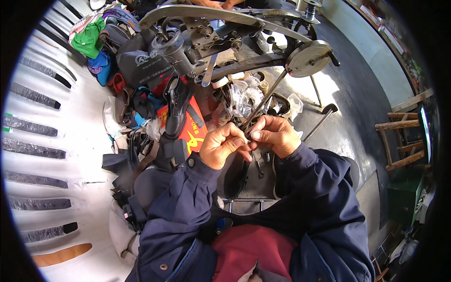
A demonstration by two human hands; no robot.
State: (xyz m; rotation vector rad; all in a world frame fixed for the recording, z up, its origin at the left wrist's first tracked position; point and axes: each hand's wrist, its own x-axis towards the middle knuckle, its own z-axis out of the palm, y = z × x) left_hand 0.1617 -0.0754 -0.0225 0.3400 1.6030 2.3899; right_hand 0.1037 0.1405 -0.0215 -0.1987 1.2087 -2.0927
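My left hand [221, 146] and my right hand [278, 135] meet in front of my chest, fingertips nearly touching. Both thumbs press against the forefingers in a pinch. A small light bit shows at the left fingertips and something small and dark at the right ones; I cannot make out what either is. Beyond them stands a hand-cranked shoe-stitching machine [244, 33] with a round crank wheel [308, 58]. Left of my hands, a black leather shoe [176, 110] rests on a red-orange printed box [193, 124]. A dark shoe-like shape [236, 176] lies below my hands.
Clear plastic bags [246, 98] and small parts heap under the machine. Bags and clothes [94, 42] pile at the far left, beside a wall hung with belt-like strips [35, 150]. A wooden stool [401, 141] stands right. Another person's hands [221, 3] show at the top.
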